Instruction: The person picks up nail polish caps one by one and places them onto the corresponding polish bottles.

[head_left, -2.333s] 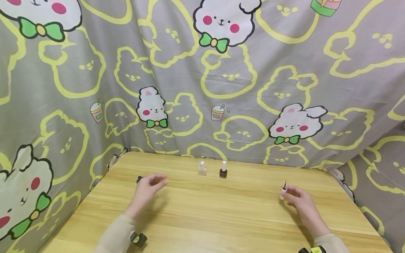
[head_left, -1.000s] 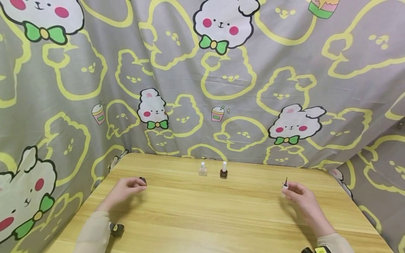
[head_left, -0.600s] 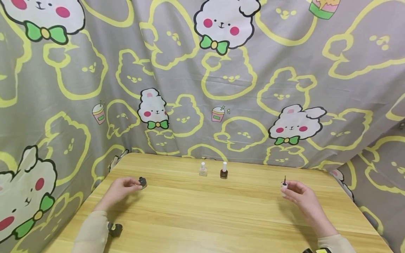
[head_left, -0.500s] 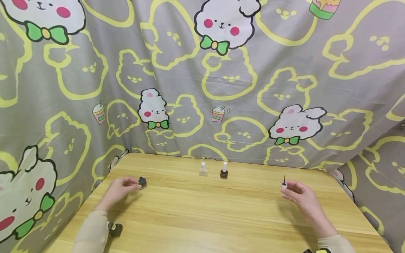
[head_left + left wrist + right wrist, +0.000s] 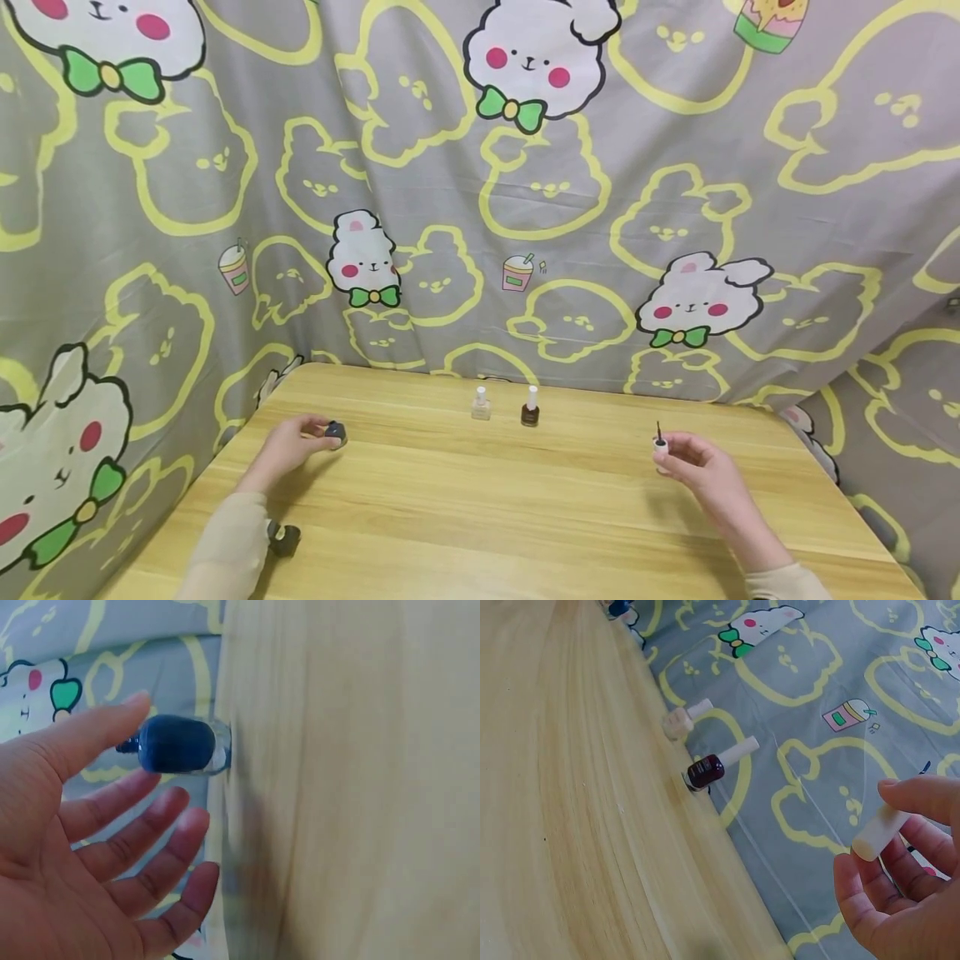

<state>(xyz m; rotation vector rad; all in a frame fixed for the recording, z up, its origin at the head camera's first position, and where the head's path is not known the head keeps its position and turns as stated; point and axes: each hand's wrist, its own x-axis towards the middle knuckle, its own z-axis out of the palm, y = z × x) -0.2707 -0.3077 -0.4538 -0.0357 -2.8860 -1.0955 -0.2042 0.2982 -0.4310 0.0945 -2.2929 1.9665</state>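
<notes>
At the table's left, my left hand [image 5: 288, 446] has its thumb and index finger on either side of an uncapped dark blue nail polish bottle [image 5: 180, 744], near its shoulder. The bottle stands upright on the table, its threaded neck bare; the other fingers are spread loosely. Over the right side, my right hand [image 5: 701, 471] pinches a white nail polish cap [image 5: 881, 831] between thumb and fingers. The cap's dark brush [image 5: 658, 431] points upward.
Two capped nail polish bottles stand near the back edge of the wooden table [image 5: 480, 517]: a pale one [image 5: 481, 407] and a dark red one [image 5: 530, 413]. A patterned grey curtain [image 5: 450, 183] hangs behind and beside the table.
My left hand has moved left and back to the blue bottle, which has shifted very slightly. My right hand, still holding the cap, has lately moved a little left.
</notes>
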